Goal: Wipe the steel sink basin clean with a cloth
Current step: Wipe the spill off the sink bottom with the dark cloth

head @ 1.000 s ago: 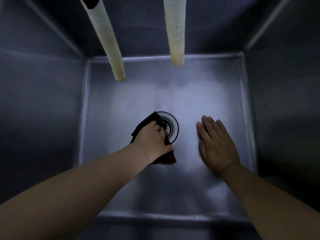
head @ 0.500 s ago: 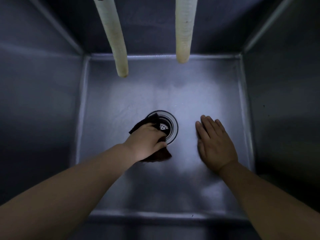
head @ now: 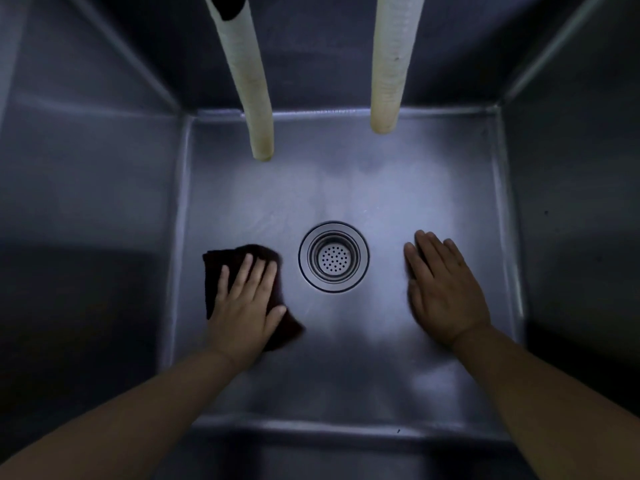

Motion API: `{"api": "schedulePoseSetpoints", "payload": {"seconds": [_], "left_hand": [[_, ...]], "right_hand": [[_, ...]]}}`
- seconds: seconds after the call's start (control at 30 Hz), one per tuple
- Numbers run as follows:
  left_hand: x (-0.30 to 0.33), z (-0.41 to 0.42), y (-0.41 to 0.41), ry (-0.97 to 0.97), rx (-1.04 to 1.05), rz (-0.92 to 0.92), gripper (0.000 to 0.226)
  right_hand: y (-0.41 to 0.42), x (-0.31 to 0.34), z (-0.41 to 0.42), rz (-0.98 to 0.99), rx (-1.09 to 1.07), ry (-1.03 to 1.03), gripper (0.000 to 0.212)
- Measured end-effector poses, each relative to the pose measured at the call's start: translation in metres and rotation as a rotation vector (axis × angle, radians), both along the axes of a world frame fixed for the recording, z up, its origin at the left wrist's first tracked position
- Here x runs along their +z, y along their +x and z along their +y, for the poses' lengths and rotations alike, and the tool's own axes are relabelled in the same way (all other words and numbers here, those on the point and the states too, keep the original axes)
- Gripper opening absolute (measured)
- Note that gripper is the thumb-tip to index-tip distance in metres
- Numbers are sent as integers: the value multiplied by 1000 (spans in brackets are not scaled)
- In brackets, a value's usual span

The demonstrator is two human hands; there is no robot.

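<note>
While the steel sink basin (head: 346,375) fills almost the whole view, its four tall walls box in a flat, dimly lit floor with the round drain strainer (head: 334,257) set near the middle. Two pale hoses (head: 393,64) hang down from above toward the far wall, their ends well apart from both hands.

Both forearms reach in from the near side. The right hand (head: 443,292) rests flat on the floor just right of the drain, fingers straight and together, holding nothing — it looks like a brace. The left hand (head: 246,306) presses the dark cloth (head: 221,268) flat against the floor left of the drain, fingers (head: 242,271) spread and fairly straight on top of it, thumb out to the side; the cloth is pinned, not bunched.

Wiping of the floor seems to be under way, on the left half. My guess is the next stroke calls for steady downward pressure and a sweep along the left seam or toward the near edge. Open floor lies behind the drain — the corners and wall seams are the tight spots.
</note>
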State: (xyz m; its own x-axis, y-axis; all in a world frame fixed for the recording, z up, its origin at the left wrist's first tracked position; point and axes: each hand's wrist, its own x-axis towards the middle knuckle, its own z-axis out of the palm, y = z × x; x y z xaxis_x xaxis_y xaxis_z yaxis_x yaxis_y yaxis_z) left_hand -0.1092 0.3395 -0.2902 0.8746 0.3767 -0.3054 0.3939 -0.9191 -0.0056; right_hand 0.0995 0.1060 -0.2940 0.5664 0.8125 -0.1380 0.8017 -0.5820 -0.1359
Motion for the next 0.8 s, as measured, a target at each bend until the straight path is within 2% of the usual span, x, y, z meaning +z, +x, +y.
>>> {"api": "schedulePoseSetpoints", "payload": {"seconds": [0.1,0.23,0.5,0.63,0.73,0.8], "left_hand": [[-6,5,43,20,184,-56,70],[-16,7,113,76,269,-80,73],[-23,-39,201,-32,57,-240,65],[-17,-69,209,-165,-32,-244,60],[-1,-78,198,-384,-70,-229,59],[11,-66,169,-367,3,-252,68]], "right_hand": [[2,-2,1,1,7,4,55],[2,-3,0,15,6,7,55],[5,-10,-4,60,-22,102,51],[3,-15,-8,125,-122,174,61],[2,-10,-9,210,-175,186,66],[1,-4,-9,276,-200,183,66]]}}
